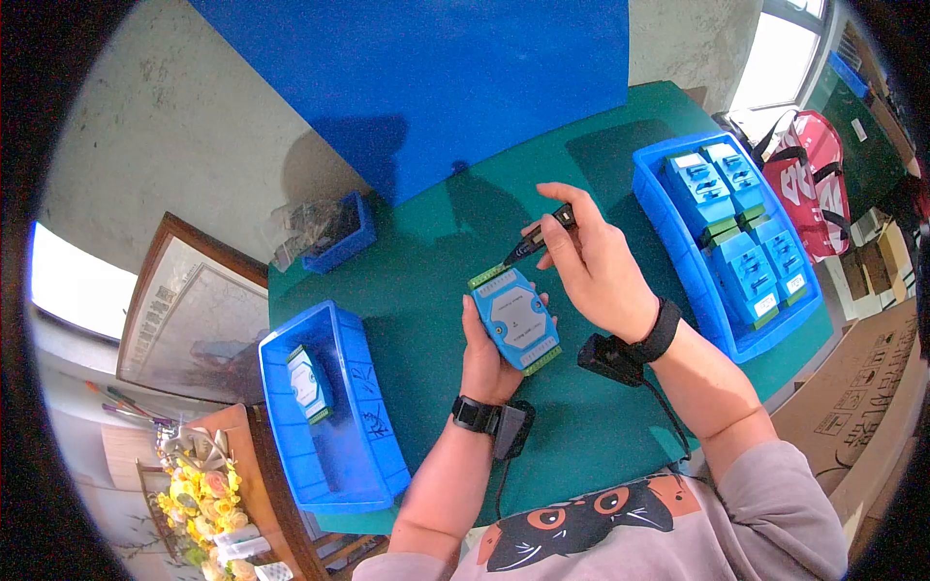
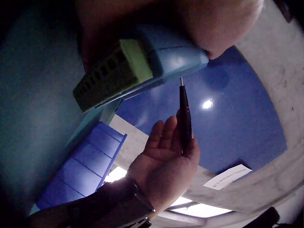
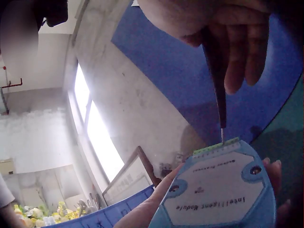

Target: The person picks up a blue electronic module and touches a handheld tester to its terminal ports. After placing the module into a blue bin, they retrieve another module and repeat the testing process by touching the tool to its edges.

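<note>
My left hand grips a blue module with a white label, thumb along one edge and fingers round the other. Green terminal blocks line its two ends; in the right wrist view the label reads "Intelligent Module". Between thumb and fingers my right hand pinches a slim black screwdriver. Its thin metal tip meets the far green terminal block in the right wrist view. From the left wrist view, the near terminal block shows a row of openings.
To the right, a blue bin holds several similar modules. Another blue bin at the left contains one module. A small blue box with plastic bags stands at the back of the green table. Cables trail from both wrist cameras.
</note>
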The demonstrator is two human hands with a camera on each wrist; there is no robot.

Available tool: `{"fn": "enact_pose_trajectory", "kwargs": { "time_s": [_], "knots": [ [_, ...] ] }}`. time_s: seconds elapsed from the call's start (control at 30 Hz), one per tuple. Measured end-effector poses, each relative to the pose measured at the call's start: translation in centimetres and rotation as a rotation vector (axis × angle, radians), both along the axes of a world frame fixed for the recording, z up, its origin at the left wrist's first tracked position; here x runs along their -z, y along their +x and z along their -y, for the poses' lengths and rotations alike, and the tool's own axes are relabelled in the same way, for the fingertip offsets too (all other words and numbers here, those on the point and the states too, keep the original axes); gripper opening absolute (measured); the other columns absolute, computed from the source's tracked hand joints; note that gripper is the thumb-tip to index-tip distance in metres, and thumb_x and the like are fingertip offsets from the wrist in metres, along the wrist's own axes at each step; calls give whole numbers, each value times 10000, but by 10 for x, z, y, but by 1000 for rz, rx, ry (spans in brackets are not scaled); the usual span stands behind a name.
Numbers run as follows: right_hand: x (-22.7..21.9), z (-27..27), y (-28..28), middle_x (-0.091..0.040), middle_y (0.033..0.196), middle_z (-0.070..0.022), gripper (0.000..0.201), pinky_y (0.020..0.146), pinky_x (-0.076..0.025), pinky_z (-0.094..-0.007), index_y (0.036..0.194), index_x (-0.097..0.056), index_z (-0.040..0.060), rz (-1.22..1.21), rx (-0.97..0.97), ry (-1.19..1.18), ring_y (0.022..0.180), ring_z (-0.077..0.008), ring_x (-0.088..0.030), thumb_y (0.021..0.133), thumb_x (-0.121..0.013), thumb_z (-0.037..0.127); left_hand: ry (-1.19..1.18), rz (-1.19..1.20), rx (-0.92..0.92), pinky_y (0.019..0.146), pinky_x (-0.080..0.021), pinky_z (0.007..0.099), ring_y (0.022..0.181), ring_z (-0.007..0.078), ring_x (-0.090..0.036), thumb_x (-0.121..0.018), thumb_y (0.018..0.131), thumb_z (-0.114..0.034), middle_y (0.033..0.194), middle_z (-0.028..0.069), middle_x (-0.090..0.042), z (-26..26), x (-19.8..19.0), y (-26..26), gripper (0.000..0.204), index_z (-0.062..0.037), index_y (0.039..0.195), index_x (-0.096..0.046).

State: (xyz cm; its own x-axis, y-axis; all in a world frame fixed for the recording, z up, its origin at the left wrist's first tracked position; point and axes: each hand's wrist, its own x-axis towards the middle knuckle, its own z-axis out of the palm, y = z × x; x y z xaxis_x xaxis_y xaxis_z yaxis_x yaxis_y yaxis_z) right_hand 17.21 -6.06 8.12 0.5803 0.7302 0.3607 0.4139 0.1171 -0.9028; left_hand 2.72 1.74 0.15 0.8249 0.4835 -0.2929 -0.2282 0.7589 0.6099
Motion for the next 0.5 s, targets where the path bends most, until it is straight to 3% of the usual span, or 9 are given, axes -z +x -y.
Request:
{"fn": "enact_pose_trajectory", "kwargs": {
  "time_s": [0.5],
  "knots": [
    [-2, 0, 0, -628, 658, -149, 343, 465, -488, -366, 1284, -417, -4, -1, 23, -8, 508, -262, -637, 1009, -395, 199, 13, -26, -21, 947, -485, 470, 1102, 274, -586, -282, 920, -693, 1201, 126, -594, 1, 1, 2, 744, -93, 1318, -471]
  ]
}}
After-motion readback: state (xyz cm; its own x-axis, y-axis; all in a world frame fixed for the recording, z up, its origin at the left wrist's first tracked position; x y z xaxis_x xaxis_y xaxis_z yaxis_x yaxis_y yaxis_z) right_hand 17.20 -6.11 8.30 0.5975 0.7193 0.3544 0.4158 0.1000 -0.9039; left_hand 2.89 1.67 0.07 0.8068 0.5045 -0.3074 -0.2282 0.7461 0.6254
